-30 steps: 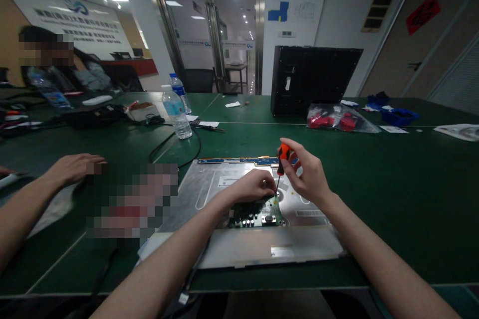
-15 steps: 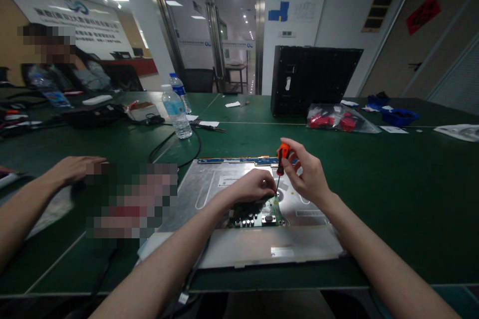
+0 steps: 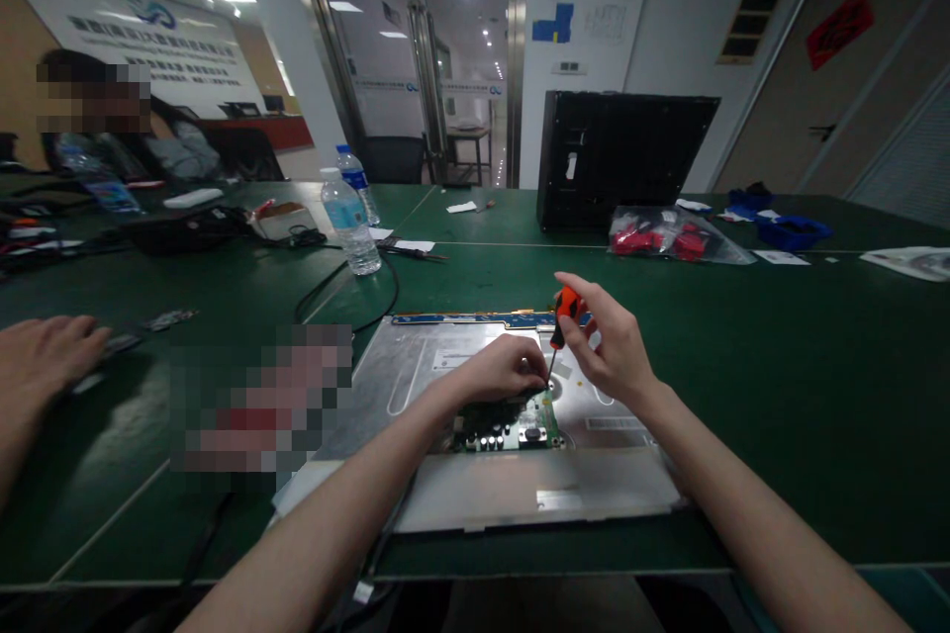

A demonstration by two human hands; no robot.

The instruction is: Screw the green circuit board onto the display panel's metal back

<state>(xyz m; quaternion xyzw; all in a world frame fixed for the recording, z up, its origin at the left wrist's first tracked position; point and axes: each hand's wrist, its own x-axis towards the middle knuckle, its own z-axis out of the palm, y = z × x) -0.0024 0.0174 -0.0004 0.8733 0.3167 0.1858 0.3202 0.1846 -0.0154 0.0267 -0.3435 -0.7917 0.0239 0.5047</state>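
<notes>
My right hand [image 3: 610, 341] grips a small screwdriver with an orange and black handle [image 3: 565, 310]. Its thin shaft points down at the upper right corner of a green circuit board [image 3: 512, 430]. Beside the screwdriver's tip, my left hand [image 3: 509, 366] has its fingers pinched together over the board. What those fingers hold, if anything, is hidden. Under the board lies a flat silver metal panel [image 3: 401, 371], with a narrow blue circuit strip [image 3: 475, 320] along its far edge.
Another person's hand [image 3: 48, 356] rests on the table at left. Water bottles [image 3: 354, 227] stand behind the panel's left side, near a black cable [image 3: 397, 292]. A black monitor-like casing [image 3: 623, 158] and a plastic bag with red items [image 3: 679, 237] are at the back right.
The screwdriver's handle has tilted slightly to the right. My left hand stays in place. The other person's hand has moved left, uncovering small items on the table.
</notes>
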